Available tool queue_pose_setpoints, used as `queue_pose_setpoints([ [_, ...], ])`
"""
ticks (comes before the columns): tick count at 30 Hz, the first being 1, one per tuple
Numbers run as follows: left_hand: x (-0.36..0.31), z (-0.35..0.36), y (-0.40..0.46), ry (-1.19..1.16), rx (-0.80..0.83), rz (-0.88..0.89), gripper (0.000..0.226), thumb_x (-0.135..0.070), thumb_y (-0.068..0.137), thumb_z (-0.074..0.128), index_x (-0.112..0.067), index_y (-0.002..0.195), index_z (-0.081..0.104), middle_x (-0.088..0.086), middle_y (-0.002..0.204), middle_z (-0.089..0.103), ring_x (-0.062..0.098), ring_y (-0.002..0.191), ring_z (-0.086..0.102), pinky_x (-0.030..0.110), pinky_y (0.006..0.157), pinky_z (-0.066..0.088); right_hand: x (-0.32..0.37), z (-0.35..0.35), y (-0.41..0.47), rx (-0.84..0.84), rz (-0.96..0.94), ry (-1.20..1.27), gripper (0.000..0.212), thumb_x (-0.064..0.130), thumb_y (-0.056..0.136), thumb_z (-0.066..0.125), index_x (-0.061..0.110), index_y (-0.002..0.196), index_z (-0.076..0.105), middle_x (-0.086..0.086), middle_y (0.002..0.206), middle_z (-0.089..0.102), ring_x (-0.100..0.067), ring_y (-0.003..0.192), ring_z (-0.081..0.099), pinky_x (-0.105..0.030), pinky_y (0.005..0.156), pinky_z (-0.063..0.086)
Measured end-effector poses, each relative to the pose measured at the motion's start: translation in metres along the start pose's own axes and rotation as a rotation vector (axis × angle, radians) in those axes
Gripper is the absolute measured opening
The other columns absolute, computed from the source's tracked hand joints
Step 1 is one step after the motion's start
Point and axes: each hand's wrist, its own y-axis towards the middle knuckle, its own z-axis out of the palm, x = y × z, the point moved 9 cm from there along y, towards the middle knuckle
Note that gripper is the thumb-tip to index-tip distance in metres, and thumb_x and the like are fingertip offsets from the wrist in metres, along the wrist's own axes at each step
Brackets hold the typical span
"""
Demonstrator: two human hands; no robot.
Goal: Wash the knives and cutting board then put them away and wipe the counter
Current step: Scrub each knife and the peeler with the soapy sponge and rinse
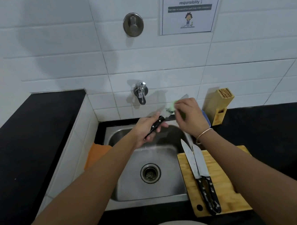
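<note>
The steel sink [126,187], a rounded rectangular basin with a round drain [150,173], is empty. Above it, the left hand [146,130] grips a knife [158,121] by its black handle. The right hand [190,119] pinches a green sponge [171,108] against the blade. Two knives [198,169] lie side by side on the wooden cutting board [223,186] at the sink's right edge. A slotted wooden knife block [217,105] stands at the counter's back edge.

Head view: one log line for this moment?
left hand: holds knife | right hand: scrubs blade, green sponge | over sink
</note>
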Motion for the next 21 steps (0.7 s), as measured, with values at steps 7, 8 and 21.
queue_pose_setpoints([
  [7,0.014,-0.015,-0.009,0.323,0.049,-0.062,0.041,-0.047,0.103,0.053,-0.011,0.094,0.070,0.003,0.068,0.053,0.011,0.044,0.035,0.023,0.043,0.024,-0.072,-0.031,-0.010,-0.150,0.510,0.136,0.015,0.011,0.089,0.065,0.005,0.099,0.074,-0.006,0.098,0.067,-0.029,0.101,0.060,-0.034,0.091,0.047],
  [8,0.017,-0.017,-0.009,0.375,0.037,-0.066,0.034,-0.044,0.103,0.055,-0.013,0.093,0.065,0.005,0.073,0.060,0.011,0.046,0.041,0.023,0.043,0.027,-0.070,-0.033,-0.013,-0.175,0.532,0.160,0.014,0.012,0.089,0.065,0.007,0.099,0.073,-0.004,0.097,0.066,-0.027,0.099,0.061,-0.037,0.091,0.050],
  [21,0.003,0.020,-0.008,0.593,0.011,0.176,0.021,-0.022,0.094,0.074,-0.010,0.080,0.063,-0.002,0.062,0.051,0.009,0.057,0.048,0.025,0.058,0.039,0.002,0.000,-0.033,0.151,-0.003,0.053,0.011,0.006,0.086,0.065,0.006,0.095,0.071,-0.008,0.098,0.067,-0.025,0.096,0.053,-0.038,0.089,0.047],
])
